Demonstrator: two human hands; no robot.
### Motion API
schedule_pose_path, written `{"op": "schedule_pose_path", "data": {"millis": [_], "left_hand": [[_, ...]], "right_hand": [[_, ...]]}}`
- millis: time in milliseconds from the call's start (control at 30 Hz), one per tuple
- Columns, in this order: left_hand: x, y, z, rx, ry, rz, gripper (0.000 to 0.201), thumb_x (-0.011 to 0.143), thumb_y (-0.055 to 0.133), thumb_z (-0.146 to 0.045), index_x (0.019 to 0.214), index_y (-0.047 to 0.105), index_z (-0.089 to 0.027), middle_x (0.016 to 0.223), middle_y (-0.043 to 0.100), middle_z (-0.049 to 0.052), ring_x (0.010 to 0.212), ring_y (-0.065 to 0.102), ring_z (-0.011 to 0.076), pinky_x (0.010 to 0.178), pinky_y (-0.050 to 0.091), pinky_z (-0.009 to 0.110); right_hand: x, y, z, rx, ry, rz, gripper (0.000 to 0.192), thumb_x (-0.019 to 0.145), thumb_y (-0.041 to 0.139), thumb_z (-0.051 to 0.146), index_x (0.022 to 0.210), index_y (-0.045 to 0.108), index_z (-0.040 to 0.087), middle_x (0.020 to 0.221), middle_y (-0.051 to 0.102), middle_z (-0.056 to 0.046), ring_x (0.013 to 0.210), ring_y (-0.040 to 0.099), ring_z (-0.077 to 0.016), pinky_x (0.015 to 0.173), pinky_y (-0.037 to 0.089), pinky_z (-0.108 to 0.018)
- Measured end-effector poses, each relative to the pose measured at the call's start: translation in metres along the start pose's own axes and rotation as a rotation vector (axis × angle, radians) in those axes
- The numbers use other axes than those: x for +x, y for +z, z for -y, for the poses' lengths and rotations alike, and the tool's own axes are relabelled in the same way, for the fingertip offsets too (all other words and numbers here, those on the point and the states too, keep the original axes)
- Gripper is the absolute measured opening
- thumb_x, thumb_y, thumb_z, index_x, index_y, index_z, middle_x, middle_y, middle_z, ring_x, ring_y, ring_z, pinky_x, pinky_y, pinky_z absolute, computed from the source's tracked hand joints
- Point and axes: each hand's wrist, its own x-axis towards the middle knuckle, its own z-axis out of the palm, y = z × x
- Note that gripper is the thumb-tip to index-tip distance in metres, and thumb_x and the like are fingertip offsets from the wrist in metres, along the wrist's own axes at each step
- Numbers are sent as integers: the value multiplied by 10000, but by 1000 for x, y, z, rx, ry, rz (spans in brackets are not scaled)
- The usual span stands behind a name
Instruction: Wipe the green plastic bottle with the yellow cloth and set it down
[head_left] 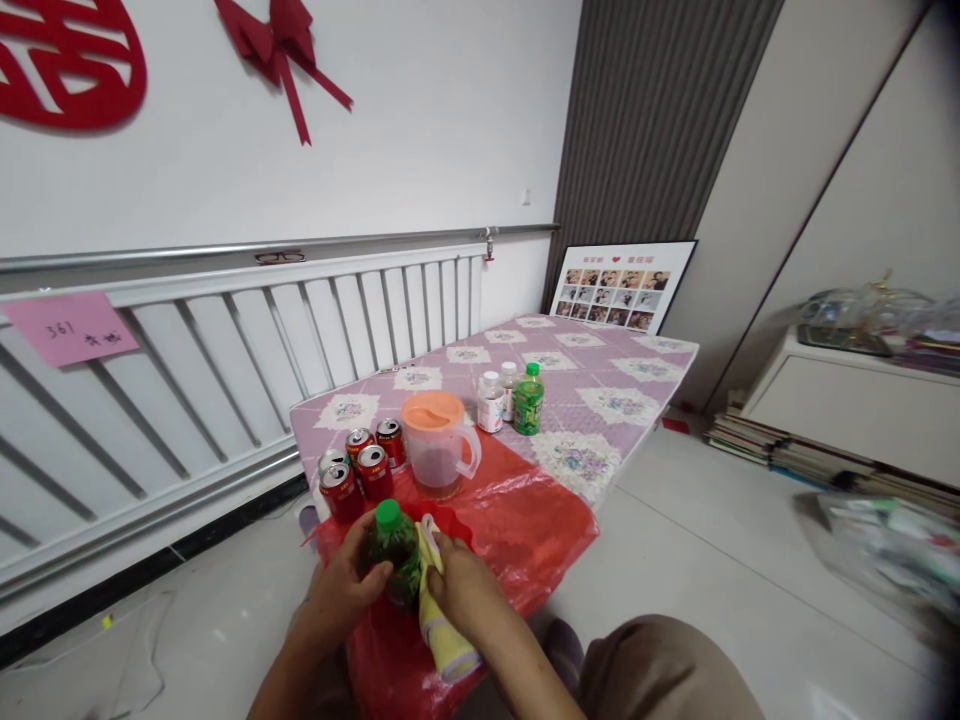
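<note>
My left hand (351, 575) is wrapped around the left side of a green-capped drink bottle (397, 545), which stands upright near the front of the table. In my right hand (461, 580) is a yellow cloth (444, 635), held against the bottle's right side and hanging down. Red plastic sheeting (525, 515) lies under the bottle. Just behind my hands stands a clear plastic pitcher (436, 455) with an orange lid and a little liquid at the bottom. Several opened red cans (373, 470) are grouped to its left.
Two white-capped bottles (490, 405) and a second green-capped bottle (529, 405) stand behind the pitcher. A purple floral tablecloth (577, 400) covers the table. A white radiator (315, 330) runs along the left wall. Stacked books (739, 440) lie by a white cabinet (862, 400) at right.
</note>
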Motion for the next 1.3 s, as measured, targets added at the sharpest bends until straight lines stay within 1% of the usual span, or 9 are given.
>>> {"op": "schedule_pose_path", "data": {"millis": [167,367,533,633,700,833,1033,1200,1300], "left_hand": [[0,-1,2,25,-18,-15,733,739,686,-371,1383,410,-154,1435,526,166,1352,467,336,1150,359,479],[1,-3,8,-12,30,44,663,794,651,-332,1389,392,-194,1451,513,148,1310,515,315,1100,428,461],[1,-4,13,1,12,-4,684,774,671,-347,1390,416,-194,1448,522,144,1338,486,329,1114,412,474],[0,-1,10,7,17,-22,698,754,685,-359,1380,436,-175,1428,540,151,1333,492,328,1128,395,463],[0,1,6,9,10,-21,704,750,685,-364,1378,433,-171,1415,551,154,1317,509,326,1124,400,464],[-2,1,2,5,7,-25,679,755,678,-351,1364,434,-175,1425,540,153,1336,489,327,1143,370,480],[-1,0,7,-27,40,1,676,766,671,-322,1377,415,-186,1423,540,152,1312,511,324,1109,414,472],[-2,4,3,-15,21,-36,681,753,674,-358,1363,435,-172,1430,532,155,1329,492,330,1119,403,475],[-2,6,0,6,3,-52,715,738,679,-382,1370,427,-160,1436,526,168,1339,483,338,1134,381,489]], "right_hand": [[-5,-16,14,38,-59,-84,565,860,504,174,1421,460,123,1296,593,-165,1199,576,-260,1022,436,-363],[-8,-32,38,253,-305,-312,554,847,506,168,1398,453,193,1362,545,-96,1272,497,-198,1088,381,-330],[0,-7,16,127,-51,-174,535,869,477,157,1403,478,120,1287,606,-165,1205,583,-252,1036,445,-373],[0,9,-2,77,5,-101,521,818,522,113,1335,558,60,1127,669,-229,1045,673,-330,926,513,-461],[-2,12,-7,71,-2,-96,515,820,526,114,1330,562,57,1131,667,-234,1049,671,-332,929,512,-465],[-5,-2,3,115,-82,-149,542,853,502,140,1395,492,119,1287,610,-167,1194,590,-260,1029,457,-387],[-8,-25,34,286,-339,-366,548,830,510,136,1373,482,205,1354,551,-98,1264,507,-208,1082,402,-357],[-2,-4,16,195,-125,-240,549,867,464,148,1416,455,141,1331,574,-132,1236,542,-202,1063,411,-317],[1,11,-3,132,-37,-146,551,819,505,120,1368,526,78,1198,646,-188,1105,635,-272,978,482,-385]]}}
